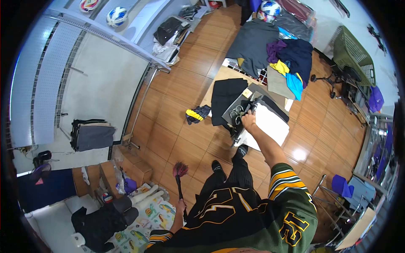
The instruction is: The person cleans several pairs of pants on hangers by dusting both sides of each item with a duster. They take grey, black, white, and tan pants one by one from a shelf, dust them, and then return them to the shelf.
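Observation:
My left hand [180, 208], low beside my body, is closed round the dark handle of a duster [180, 169]. The duster's reddish bristles point away from me above the floor. My right arm is stretched out, and my right hand [249, 119] is closed at a dark bar [255, 103] on the low table; my fingers partly hide the grip. Left of that hand lies a grey panel with green loops [236, 114]. A white sheet-like piece [268, 126] lies to its right, and folded black cloth [225, 99] is farther left.
Heaped clothes [291, 55] cover the table's far end. A yellow-and-dark cloth [197, 114] lies at the table's left edge. Shelving with balls [117, 17] stands far left, and folded trousers [95, 135] hang below it. At right are a green basket [352, 57] and a folding chair [360, 196].

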Demonstrator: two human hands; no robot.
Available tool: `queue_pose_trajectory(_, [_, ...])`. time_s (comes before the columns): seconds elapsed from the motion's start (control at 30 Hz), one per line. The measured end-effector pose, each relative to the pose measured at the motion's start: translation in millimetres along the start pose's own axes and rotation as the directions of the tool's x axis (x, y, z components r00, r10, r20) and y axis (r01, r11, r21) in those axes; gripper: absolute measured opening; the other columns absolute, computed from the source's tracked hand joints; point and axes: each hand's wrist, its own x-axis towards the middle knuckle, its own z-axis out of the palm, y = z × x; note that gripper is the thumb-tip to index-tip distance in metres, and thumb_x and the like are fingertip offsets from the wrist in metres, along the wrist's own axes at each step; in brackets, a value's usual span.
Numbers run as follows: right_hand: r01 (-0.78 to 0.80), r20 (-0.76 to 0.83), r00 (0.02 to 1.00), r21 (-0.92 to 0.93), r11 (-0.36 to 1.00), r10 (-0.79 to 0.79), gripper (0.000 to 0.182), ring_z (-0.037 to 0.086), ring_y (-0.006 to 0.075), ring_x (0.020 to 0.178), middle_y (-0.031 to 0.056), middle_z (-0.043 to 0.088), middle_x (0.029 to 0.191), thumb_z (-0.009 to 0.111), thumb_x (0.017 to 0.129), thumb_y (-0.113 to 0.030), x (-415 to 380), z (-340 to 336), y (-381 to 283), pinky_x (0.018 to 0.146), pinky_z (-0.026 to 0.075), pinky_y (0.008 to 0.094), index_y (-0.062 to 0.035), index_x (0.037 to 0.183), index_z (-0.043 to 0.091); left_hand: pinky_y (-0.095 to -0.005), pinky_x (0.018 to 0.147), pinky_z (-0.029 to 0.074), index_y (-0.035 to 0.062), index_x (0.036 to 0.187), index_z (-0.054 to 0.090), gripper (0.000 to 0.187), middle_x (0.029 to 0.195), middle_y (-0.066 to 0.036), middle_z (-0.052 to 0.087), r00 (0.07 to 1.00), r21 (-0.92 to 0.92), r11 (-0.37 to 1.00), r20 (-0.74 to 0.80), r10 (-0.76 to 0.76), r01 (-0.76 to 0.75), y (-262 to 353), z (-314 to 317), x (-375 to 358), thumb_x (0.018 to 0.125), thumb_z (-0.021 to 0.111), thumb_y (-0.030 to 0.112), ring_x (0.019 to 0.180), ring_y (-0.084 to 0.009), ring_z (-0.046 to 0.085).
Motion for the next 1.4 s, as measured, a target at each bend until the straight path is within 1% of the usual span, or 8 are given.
queue_pose_trajectory(0.13, [0.028, 0.020, 0.999, -0.039, 0.999, -0.027, 0.023, 0.057, 0.0249, 0.112, 0.0030, 0.071, 0.108, 0.056, 0.090, -0.024, -8.5, -6.1, 26.5, 0.096, 0.044, 0.0459, -0.0190, 0.102, 0.075, -0.0333, 0.042, 0.043, 0.0079, 0.105, 0.053, 0.017, 0.065, -0.004, 0.050, 0.999, -0.078, 0.996, -0.027, 0.047, -0.049, -22.1, -5.8, -14.9, 0.106, 0.042, 0.021, 0.047, -0.0151, 0.048])
queue_pose_trajectory(0.27, [0.076, 0.148, 0.987, -0.111, 0.991, -0.059, 0.025, 0.060, 0.0280, 0.114, 0.0066, 0.069, 0.115, 0.058, 0.091, -0.020, -70.1, -16.4, 88.8, 0.090, 0.051, 0.0545, -0.0138, 0.110, 0.073, -0.0322, 0.042, 0.042, 0.0078, 0.135, 0.050, 0.033, 0.065, -0.004, 0.050, 1.000, -0.057, 0.998, -0.003, 0.001, -0.001, -31.6, -1.5, -6.3, 0.105, 0.043, 0.019, 0.047, -0.0154, 0.048])
queue_pose_trajectory(0.43, [-0.063, 0.163, 0.983, -0.112, 0.992, 0.081, 0.021, 0.063, 0.0294, 0.110, 0.0134, 0.069, 0.106, 0.059, 0.092, -0.021, -162.2, -89.5, 117.5, 0.091, 0.052, 0.0519, -0.0072, 0.101, 0.072, -0.0323, 0.042, 0.041, 0.0076, 0.118, 0.055, 0.024, 0.065, -0.004, 0.048, 0.998, -0.024, 0.999, 0.059, -0.033, 0.034, -21.6, 4.7, 15.7, 0.105, 0.041, 0.022, 0.047, -0.0155, 0.049])
queue_pose_trajectory(0.73, [-0.041, 0.010, 0.999, 0.070, 0.997, 0.041, 0.025, 0.052, 0.0298, 0.125, 0.0091, 0.069, 0.115, 0.055, 0.092, -0.019, -29.6, 2.8, 47.7, 0.112, 0.028, 0.0636, -0.0094, 0.104, 0.074, -0.0294, 0.041, 0.041, 0.0104, 0.108, 0.054, 0.022, 0.066, -0.001, 0.048, 0.996, -0.104, 0.992, 0.034, 0.080, -0.076, 11.7, 0.4, 22.6, 0.105, 0.043, 0.029, 0.047, -0.0127, 0.047])
queue_pose_trajectory(0.9, [0.012, 0.001, 1.000, 0.238, 0.971, -0.013, 0.044, 0.022, 0.0385, 0.148, 0.0188, 0.033, 0.156, 0.051, 0.092, -0.011, -10.1, 21.7, 9.6, 0.114, 0.021, 0.0668, -0.0092, 0.137, 0.051, -0.0327, 0.047, 0.044, 0.0093, 0.121, 0.055, 0.023, 0.067, -0.003, 0.051, 0.996, -0.054, 0.995, -0.008, 0.083, -0.084, 24.9, -3.6, -8.1, 0.105, 0.044, 0.022, 0.050, -0.0142, 0.049])
queue_pose_trajectory(1.03, [0.026, 0.038, 0.998, 0.438, 0.899, -0.047, 0.047, 0.047, 0.0366, 0.131, 0.0200, 0.054, 0.136, 0.062, 0.082, -0.010, -60.8, 34.4, -3.4, 0.103, 0.044, 0.0561, -0.0071, 0.128, 0.055, -0.0321, 0.045, 0.043, 0.0096, 0.118, 0.054, 0.023, 0.067, -0.002, 0.048, 0.997, 0.029, 0.998, 0.062, 0.048, -0.050, 21.7, -6.5, 1.4, 0.105, 0.042, 0.025, 0.050, -0.0140, 0.049])
queue_pose_trajectory(1.27, [-0.287, 0.120, 0.947, 0.728, 0.623, 0.296, 0.034, 0.066, 0.0369, 0.106, 0.0253, 0.069, 0.109, 0.058, 0.079, -0.007, -236.8, 210.2, -28.0, 0.092, 0.053, 0.0425, -0.0019, 0.111, 0.068, -0.0333, 0.046, 0.044, 0.0118, 0.139, 0.049, 0.037, 0.068, -0.003, 0.052, 0.976, 0.302, 0.945, 0.208, 0.063, -0.125, 64.8, -8.6, 76.9, 0.105, 0.042, 0.025, 0.049, -0.0147, 0.048])
queue_pose_trajectory(1.4, [-0.643, 0.416, 0.657, 0.745, 0.180, 0.628, 0.031, 0.068, 0.0353, 0.104, 0.0218, 0.070, 0.109, 0.061, 0.079, -0.008, -387.5, 283.8, -82.9, 0.090, 0.054, 0.0417, -0.0030, 0.108, 0.070, -0.0316, 0.045, 0.045, 0.0160, 0.147, 0.044, 0.043, 0.069, -0.004, 0.054, 0.907, 0.379, 0.884, 0.408, 0.106, -0.273, 124.3, -14.0, 126.6, 0.104, 0.045, 0.022, 0.048, -0.0137, 0.047])
